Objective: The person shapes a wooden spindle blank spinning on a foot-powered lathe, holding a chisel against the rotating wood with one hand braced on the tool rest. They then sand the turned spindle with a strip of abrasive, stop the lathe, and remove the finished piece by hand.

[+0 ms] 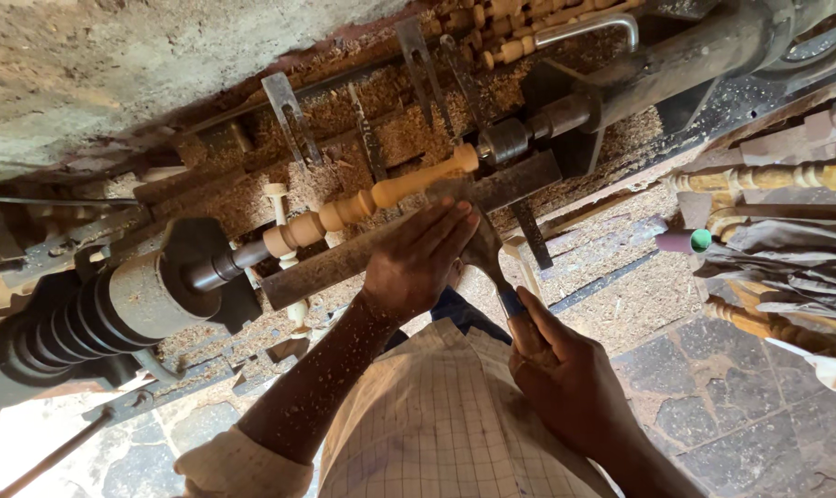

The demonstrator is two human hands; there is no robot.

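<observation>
right grip (556, 355) holds chisel (484, 251); blade under left hand (416, 258) beside spindle (372, 198).

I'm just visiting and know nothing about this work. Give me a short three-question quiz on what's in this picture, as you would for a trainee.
1. True or false: the wooden spindle is mounted between the two ends of the lathe.
2. Which hand grips the chisel by its handle?
A. left hand
B. right hand
3. What covers the lathe bed behind the spindle?

Key:
1. True.
2. B; the left hand lies flat over the blade at the tool rest.
3. Sawdust and shavings.
</observation>
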